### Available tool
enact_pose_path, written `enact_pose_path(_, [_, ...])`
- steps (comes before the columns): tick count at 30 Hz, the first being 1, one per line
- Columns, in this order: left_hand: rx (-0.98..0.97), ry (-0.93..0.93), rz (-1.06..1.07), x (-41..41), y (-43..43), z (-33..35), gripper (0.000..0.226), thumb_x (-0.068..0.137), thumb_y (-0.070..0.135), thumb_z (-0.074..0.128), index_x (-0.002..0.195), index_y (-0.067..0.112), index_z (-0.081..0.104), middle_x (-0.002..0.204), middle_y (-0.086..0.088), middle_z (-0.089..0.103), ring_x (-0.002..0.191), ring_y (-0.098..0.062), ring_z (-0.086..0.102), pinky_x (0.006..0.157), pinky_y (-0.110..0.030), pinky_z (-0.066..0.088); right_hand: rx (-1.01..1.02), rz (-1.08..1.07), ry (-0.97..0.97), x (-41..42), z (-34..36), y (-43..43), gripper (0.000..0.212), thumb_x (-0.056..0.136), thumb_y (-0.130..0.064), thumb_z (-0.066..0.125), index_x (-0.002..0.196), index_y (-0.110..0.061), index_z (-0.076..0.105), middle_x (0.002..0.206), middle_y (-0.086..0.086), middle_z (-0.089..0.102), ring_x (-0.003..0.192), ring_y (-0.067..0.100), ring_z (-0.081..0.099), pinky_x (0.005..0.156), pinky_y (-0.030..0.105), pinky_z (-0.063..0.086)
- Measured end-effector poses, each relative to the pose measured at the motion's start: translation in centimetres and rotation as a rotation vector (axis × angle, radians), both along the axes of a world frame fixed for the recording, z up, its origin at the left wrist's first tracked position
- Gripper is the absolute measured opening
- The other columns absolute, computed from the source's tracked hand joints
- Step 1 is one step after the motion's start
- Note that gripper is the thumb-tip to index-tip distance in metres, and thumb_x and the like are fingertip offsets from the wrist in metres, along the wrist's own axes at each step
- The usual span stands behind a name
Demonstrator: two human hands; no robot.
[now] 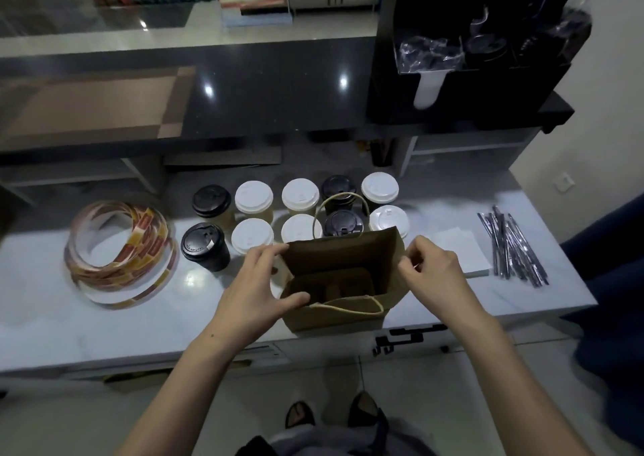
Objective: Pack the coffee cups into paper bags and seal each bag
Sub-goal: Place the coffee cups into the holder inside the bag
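Body of black-lidded cup (pixel 344 223) hidden behind paper bag (pixel 334 319); sticker roll (pixel 120 257) print unreadable.

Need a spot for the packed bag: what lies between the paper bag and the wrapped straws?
The head view shows the right hand pinching the edge of the paper bag, then a white napkin stack beside the straws.

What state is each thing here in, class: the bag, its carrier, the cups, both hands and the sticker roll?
paper bag: upright, mouth open, unsealed, no cups inside.
cup carrier: seated in the bag's bottom, empty.
coffee cups: ten, upright, lidded, on the counter behind the bag.
left hand: grips the bag's left rim.
right hand: pinches the bag's right rim.
sticker roll: loosely uncoiled, lying flat.
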State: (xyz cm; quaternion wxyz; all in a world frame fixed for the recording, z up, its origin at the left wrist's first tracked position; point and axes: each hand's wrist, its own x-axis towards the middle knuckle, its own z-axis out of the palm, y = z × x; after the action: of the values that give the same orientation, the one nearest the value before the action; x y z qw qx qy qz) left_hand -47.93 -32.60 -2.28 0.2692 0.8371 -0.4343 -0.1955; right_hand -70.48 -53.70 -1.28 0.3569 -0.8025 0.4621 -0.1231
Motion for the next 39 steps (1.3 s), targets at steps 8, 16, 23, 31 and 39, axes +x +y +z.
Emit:
enact_pose_path(8, [-0.009,0.107,0.031,0.4,-0.1,-0.1,0.103,0.068,0.056,0.090,0.152,0.042,0.032,0.144,0.025,0.031,0.127,-0.002,0.045,0.094,-0.050,0.057,-0.036,0.111,-0.001,0.5,-0.9,-0.4,0.021,0.099,-0.026,0.063,0.079,-0.024,0.056,0.073,-0.003,0.062,0.067,0.014,0.059,0.060,0.029,0.046])
enact_pose_path(16, [0.023,0.103,-0.002,0.2,-0.3,-0.3,0.121,0.068,0.058,0.090,0.161,0.040,0.015,0.159,0.018,0.019,0.148,-0.014,0.029,0.111,-0.053,0.047,-0.076,0.177,0.034,0.6,-0.7,-0.6,0.019,0.097,-0.037,0.064,0.082,-0.028,0.058,0.075,-0.006,0.065,0.073,0.014,0.063,0.070,0.042,0.057])
enact_pose_path(23, [0.025,0.094,-0.011,0.2,-0.5,-0.4,0.125,0.068,0.062,0.089,0.162,0.041,0.010,0.163,0.017,0.017,0.150,-0.013,0.026,0.117,-0.049,0.042,-0.078,0.140,-0.112,0.9,1.5,-1.6,0.024,0.100,-0.042,0.065,0.082,-0.026,0.063,0.073,-0.010,0.066,0.071,0.006,0.062,0.062,0.019,0.047])
enact_pose_path(31, [0.028,0.100,-0.005,0.1,-0.2,-0.5,0.127,0.067,0.063,0.089,0.161,0.044,0.006,0.161,0.025,0.012,0.151,-0.011,0.023,0.116,-0.046,0.043,-0.133,0.015,0.037,2.9,-3.3,-8.1,0.032,0.097,-0.034,0.067,0.124,-0.019,0.064,0.119,-0.004,0.058,0.117,0.020,0.057,0.096,0.032,0.045])
enact_pose_path(39, [0.033,0.058,0.014,-0.3,-0.1,-0.4,0.126,0.069,0.064,0.087,0.163,0.043,0.005,0.163,0.020,0.013,0.151,-0.012,0.024,0.114,-0.048,0.045,-0.096,0.093,0.225,5.0,-5.5,-9.6,0.083,0.084,-0.049,0.078,0.152,-0.019,0.041,0.150,0.008,0.043,0.140,0.031,0.038,0.107,0.047,0.042])
